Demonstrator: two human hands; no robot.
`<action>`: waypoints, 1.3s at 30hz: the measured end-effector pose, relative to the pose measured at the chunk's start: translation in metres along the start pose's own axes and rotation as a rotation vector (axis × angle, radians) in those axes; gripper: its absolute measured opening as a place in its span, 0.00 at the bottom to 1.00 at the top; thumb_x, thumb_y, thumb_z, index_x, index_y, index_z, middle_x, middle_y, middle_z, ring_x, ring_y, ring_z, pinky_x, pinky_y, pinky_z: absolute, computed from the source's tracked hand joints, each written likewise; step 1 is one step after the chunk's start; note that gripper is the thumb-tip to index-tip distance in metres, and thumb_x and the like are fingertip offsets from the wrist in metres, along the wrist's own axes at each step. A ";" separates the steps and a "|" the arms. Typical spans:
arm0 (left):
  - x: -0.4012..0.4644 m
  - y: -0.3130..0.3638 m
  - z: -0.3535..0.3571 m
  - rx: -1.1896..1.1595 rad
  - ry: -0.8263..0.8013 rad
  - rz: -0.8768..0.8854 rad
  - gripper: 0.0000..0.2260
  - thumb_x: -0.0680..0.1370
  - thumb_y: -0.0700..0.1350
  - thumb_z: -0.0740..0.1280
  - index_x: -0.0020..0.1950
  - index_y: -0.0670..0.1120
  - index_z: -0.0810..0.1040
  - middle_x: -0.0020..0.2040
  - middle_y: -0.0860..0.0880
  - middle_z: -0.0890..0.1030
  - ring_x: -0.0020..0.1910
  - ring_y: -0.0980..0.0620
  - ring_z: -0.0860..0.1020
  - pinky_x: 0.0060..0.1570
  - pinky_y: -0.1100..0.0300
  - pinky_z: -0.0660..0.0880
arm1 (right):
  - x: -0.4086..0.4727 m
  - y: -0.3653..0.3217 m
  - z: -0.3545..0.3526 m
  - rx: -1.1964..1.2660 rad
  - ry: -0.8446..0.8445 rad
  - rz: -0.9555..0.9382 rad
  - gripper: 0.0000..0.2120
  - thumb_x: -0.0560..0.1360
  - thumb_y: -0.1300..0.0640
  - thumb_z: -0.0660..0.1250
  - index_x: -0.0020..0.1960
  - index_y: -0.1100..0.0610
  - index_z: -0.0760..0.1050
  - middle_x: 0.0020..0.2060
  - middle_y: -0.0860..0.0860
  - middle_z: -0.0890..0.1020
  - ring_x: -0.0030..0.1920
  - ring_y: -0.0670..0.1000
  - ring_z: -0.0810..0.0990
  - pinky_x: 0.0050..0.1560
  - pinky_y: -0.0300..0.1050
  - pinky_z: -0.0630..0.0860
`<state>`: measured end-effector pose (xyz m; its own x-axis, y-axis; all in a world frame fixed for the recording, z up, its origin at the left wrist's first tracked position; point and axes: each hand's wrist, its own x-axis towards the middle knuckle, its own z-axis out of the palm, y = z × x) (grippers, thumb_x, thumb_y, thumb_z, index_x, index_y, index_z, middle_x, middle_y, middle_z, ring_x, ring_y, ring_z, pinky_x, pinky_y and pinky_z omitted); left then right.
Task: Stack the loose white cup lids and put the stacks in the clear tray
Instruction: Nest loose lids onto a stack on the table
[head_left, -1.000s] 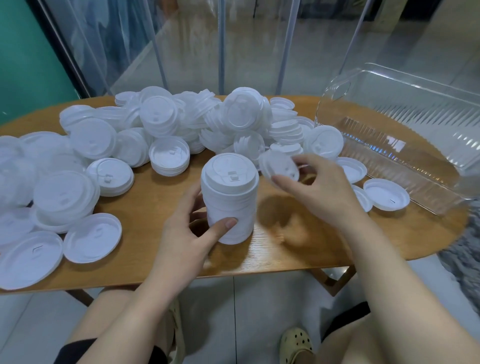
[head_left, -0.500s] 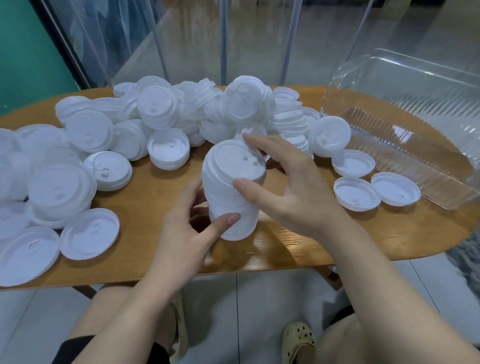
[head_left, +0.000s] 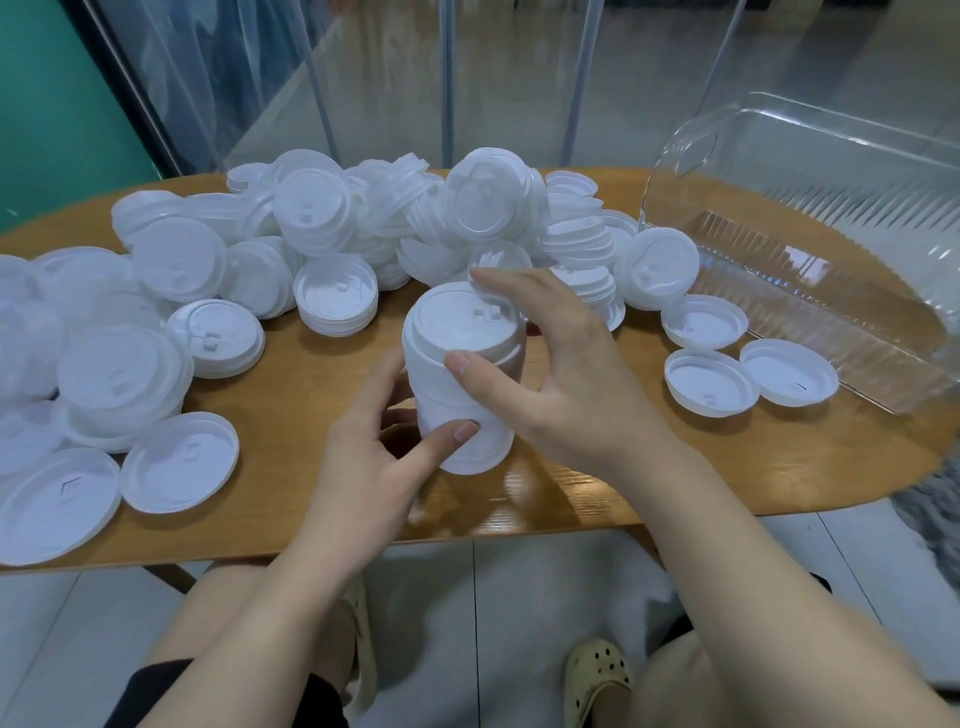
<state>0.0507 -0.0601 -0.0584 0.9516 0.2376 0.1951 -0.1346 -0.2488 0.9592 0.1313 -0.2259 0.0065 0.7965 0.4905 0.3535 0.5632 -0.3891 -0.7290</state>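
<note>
A tall stack of white cup lids (head_left: 457, 364) stands on the wooden table (head_left: 311, 405) in front of me. My left hand (head_left: 379, 457) grips the lower part of the stack, thumb across its front. My right hand (head_left: 550, 374) curls over the top lid (head_left: 457, 322), thumb on the near rim and fingers on the far rim. A big heap of loose white lids (head_left: 363, 223) covers the back and left of the table. The clear tray (head_left: 810, 249) lies at the right, with no lids in it.
Three single lids (head_left: 748, 364) lie upside down between the stack and the tray. More short piles and single lids (head_left: 119, 384) crowd the table's left side, some at the front edge. Behind the table is a glass wall. My knees and a yellow clog (head_left: 597, 675) show below.
My right hand brought a single lid from the pile over to the stack and set it on top. The left hand has kept its hold on the stack.
</note>
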 end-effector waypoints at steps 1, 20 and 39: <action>0.000 0.000 0.000 0.002 -0.003 0.001 0.31 0.73 0.53 0.76 0.75 0.60 0.72 0.65 0.57 0.82 0.62 0.50 0.82 0.60 0.52 0.79 | 0.000 0.000 0.000 -0.001 -0.004 0.006 0.32 0.74 0.40 0.70 0.74 0.51 0.72 0.61 0.42 0.76 0.64 0.39 0.73 0.62 0.31 0.69; -0.003 0.004 -0.002 -0.004 -0.010 -0.023 0.33 0.71 0.57 0.80 0.73 0.65 0.72 0.63 0.63 0.82 0.61 0.59 0.81 0.58 0.60 0.77 | -0.062 0.101 -0.084 -0.554 0.027 0.533 0.16 0.77 0.53 0.73 0.63 0.53 0.80 0.64 0.48 0.80 0.64 0.55 0.77 0.65 0.55 0.73; -0.005 0.003 -0.003 -0.022 -0.011 -0.039 0.36 0.67 0.61 0.78 0.74 0.62 0.72 0.63 0.62 0.82 0.62 0.57 0.81 0.62 0.49 0.79 | -0.036 0.077 -0.040 0.025 0.234 0.521 0.12 0.83 0.52 0.67 0.65 0.47 0.79 0.49 0.45 0.84 0.49 0.42 0.81 0.42 0.28 0.71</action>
<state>0.0447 -0.0588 -0.0560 0.9592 0.2365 0.1552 -0.1030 -0.2189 0.9703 0.1549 -0.3045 -0.0382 0.9967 0.0524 0.0623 0.0804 -0.5131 -0.8546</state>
